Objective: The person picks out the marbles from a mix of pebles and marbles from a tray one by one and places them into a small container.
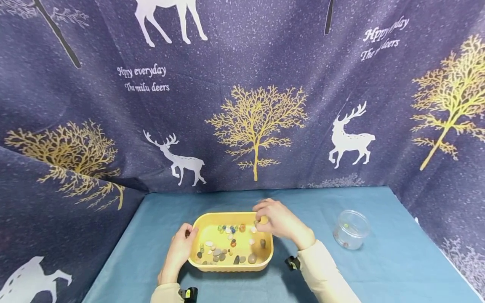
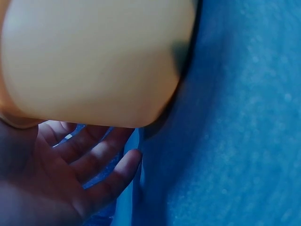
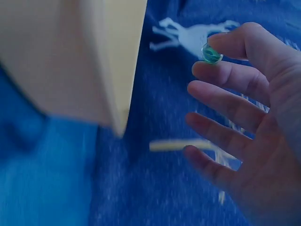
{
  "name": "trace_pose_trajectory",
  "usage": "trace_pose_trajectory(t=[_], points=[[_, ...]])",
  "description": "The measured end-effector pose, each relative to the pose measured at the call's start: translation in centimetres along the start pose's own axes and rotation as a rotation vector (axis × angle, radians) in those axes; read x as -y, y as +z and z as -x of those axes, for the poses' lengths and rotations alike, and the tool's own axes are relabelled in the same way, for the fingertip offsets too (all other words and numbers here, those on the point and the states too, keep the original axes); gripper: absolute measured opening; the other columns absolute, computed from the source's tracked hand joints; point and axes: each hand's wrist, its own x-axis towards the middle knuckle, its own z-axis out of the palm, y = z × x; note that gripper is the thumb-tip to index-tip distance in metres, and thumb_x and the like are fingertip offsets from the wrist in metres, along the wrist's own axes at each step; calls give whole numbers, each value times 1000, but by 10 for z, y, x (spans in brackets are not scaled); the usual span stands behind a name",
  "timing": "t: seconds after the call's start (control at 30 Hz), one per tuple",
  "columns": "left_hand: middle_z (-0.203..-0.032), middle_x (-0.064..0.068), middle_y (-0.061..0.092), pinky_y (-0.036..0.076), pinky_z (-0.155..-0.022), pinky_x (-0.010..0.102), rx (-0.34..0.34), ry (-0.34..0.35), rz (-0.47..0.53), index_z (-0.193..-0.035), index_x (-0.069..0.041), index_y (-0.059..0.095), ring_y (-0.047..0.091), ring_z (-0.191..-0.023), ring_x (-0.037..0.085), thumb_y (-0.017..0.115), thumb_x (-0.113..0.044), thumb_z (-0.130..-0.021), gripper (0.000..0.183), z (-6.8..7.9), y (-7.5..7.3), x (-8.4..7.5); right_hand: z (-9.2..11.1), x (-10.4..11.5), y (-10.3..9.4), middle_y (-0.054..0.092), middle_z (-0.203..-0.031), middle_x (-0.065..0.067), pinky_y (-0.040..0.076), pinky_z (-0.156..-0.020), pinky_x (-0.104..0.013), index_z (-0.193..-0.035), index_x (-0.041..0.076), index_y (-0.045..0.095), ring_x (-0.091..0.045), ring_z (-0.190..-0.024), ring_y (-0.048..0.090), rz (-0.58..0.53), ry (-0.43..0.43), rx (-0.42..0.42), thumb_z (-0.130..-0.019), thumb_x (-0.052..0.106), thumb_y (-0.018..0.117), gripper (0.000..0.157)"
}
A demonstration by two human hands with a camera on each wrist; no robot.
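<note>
A yellow plastic tray [image 1: 230, 268] stands on the table with pebbles and glass marbles spread over its bottom. At its left end my left hand [image 1: 179, 250] grips the rim; the left wrist view shows the fingers [image 2: 101, 155] beside the tray's outer wall. My right hand [image 1: 282, 221] is raised over the tray's far right corner. Between thumb and index finger it pinches a green glass marble [image 3: 211, 54], plain in the right wrist view, the other fingers spread apart. Dark and pale pebbles [image 1: 217, 252] lie towards the near side, and blue and green marbles [image 1: 233, 230] towards the far side.
To the right of the tray stands a clear plastic jar [image 1: 352, 231] with a green piece and small brownish pieces inside. A blue cloth [image 1: 303, 202] covers the table. Behind it hangs a dark blue curtain [image 1: 235, 63] printed with deer and trees.
</note>
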Motion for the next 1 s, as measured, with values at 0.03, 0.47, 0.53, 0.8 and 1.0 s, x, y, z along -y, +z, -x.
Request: trace_pose_trajectory(t=[0.03,0.47,0.53,0.8,1.0], points=[[-84,5,53,40,-62,32,0,1,-2,-93,-9,49,48,-68,18,52,-27,-102,21,0,0,0,4,-3,-3,67,-114,-11,45,-91,-48,-79,16,71,-31,-112,58,-7,12,-16,-79,14,66,6],[-83,5,51,39,-61,31,2,-7,-1,-94,-9,49,47,-67,18,51,-30,-103,23,0,0,3,61,-42,-35,68,-112,-13,46,-90,-51,-74,22,67,-36,-110,59,24,163,-260,-74,13,80,16],[-82,5,51,39,-61,31,9,-12,-3,-95,-9,49,47,-67,18,51,-30,-103,23,1,0,4,70,-46,-39,68,-112,-11,45,-90,-50,-73,22,67,-36,-109,59,39,185,-288,-74,12,81,17],[-81,5,50,38,-59,30,0,-5,-6,-94,-9,49,46,-65,18,51,-30,-103,23,0,0,3,107,-62,-53,69,-109,-12,41,-88,-46,-76,19,71,-36,-106,60,99,282,-405,-72,9,80,14],[-80,5,50,38,-59,30,1,-4,-13,-94,-9,50,46,-65,18,51,-30,-103,23,-2,1,3,136,-74,-64,70,-107,-13,39,-85,-44,-76,18,71,-37,-103,60,133,379,-461,-71,8,82,16]])
